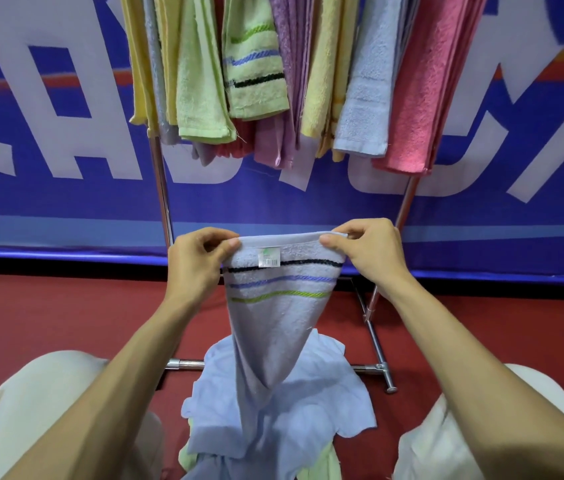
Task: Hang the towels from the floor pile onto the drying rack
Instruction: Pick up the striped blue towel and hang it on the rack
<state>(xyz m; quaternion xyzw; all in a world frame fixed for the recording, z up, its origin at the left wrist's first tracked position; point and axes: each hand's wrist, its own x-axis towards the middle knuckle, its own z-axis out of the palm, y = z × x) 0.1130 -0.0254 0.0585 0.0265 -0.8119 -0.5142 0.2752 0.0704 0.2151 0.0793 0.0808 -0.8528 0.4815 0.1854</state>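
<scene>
Striped towel (282, 299): top corners pinched by left hand (197, 261) and right hand (370, 251) fingers, spread for hanging on rack (161, 181)

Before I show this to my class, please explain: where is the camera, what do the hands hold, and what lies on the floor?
There is no machine here: a camera worn on a person's head looks forward and down. The bare left hand and right hand each pinch a top corner of a pale lilac terry towel with black, blue and green stripes. Below it, on the red floor, lies a pile of pale blue and light green towels. Ahead stands a metal drying rack, already hung with coloured towels.
</scene>
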